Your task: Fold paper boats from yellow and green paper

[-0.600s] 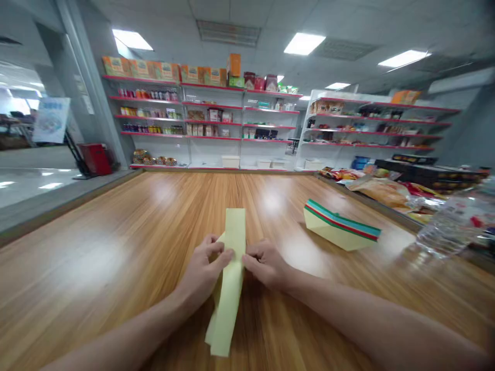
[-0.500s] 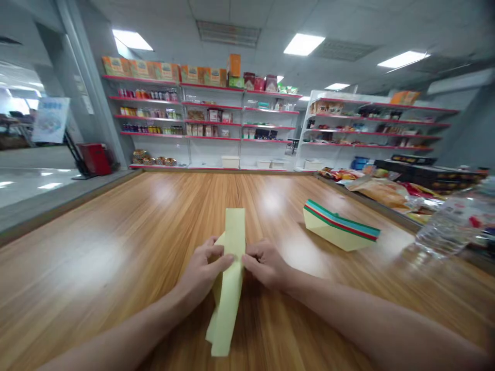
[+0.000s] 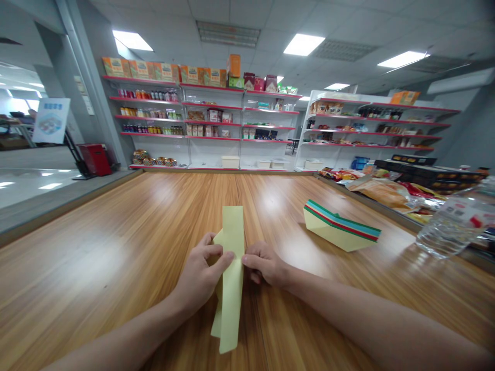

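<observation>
A long strip of folded pale yellow paper (image 3: pixel 232 288) stands out from between my two hands, over the wooden table. My left hand (image 3: pixel 203 270) pinches its left side, thumb on the near face and fingers behind. At the right edge, my right hand (image 3: pixel 265 264) holds the paper between thumb and curled forefinger. Behind the front strip, another layer sticks out at the left and at the lower end. Farther right on the table lies a folded paper boat (image 3: pixel 340 226), pale yellow with green, blue, white and red stripes along its top edge.
Under my hands spreads a wood-grain table (image 3: pixel 127 247). A clear plastic bottle (image 3: pixel 448 226) is at the right, near bagged snacks (image 3: pixel 381 193) beyond the table's edge. Stocked shelves (image 3: pixel 211 118) line the back, and a red box (image 3: pixel 95 158) sits at the left.
The lower end of the folded paper has swung slightly to the right, and its top has shifted a little left. Both hands keep their hold; the paper boat has stayed put.
</observation>
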{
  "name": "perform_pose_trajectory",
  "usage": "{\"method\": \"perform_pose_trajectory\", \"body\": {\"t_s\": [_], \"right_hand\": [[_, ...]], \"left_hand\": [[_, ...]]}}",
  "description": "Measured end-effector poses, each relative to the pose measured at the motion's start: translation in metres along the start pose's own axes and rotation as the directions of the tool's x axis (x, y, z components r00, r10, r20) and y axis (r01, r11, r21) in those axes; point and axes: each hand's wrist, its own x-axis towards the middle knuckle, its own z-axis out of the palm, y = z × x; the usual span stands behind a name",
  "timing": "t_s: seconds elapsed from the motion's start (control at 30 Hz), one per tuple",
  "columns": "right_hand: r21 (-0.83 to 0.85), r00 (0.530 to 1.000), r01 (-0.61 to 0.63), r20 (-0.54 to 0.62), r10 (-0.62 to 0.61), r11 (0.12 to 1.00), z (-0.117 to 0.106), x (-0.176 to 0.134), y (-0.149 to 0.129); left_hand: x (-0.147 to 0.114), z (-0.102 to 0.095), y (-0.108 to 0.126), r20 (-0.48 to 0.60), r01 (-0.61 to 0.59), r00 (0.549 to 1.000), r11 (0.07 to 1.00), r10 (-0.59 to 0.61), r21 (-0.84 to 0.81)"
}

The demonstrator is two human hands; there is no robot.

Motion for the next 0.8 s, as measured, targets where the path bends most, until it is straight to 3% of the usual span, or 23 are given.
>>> {"method": "perform_pose_trajectory", "body": {"t_s": [0.27,0.53,0.8], "right_hand": [[-0.107,0.997,0.011,-0.08,-0.019,0.994,0.0052,-0.0018,-0.0089],[-0.151,1.0,0.007,-0.022,-0.01,0.989,0.0056,-0.0036,-0.004],[-0.049,0.999,-0.025,0.042,0.027,0.998,0.0047,-0.0034,-0.004]], "left_hand": [[-0.0009,0.0017,0.0031,0.0,-0.044,0.999,0.996,0.044,0.077],[-0.0004,0.0002,-0.0016,0.009,-0.047,0.999,0.993,0.046,0.112],[-0.0012,0.0022,-0.0009,-0.034,-0.046,0.998,0.987,0.052,0.152]]}}
